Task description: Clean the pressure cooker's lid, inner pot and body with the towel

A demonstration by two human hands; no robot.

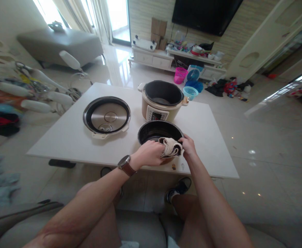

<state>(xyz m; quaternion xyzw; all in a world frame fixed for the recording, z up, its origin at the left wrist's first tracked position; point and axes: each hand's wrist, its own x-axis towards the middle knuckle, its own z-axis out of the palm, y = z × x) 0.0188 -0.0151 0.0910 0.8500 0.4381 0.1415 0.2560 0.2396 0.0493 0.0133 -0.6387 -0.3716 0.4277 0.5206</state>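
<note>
A dark inner pot [156,131] stands near the front edge of the white table [70,137]. My left hand [149,154], with a watch on its wrist, is closed on a dirty beige cloth [170,147] held at the pot's near rim. My right hand [188,144] pinches the cloth's other end, at the pot's right rim. Behind the pot stands a beige rice cooker [161,103], open and without its inner pot. The cooker's lid [106,118] lies upside down on the table to the left.
I sit on a grey seat with my knees and feet [178,188] under the table's front edge. A drying rack [37,93] stands at the left. A TV stand [166,58] with clutter and small baskets [189,91] lies beyond the table.
</note>
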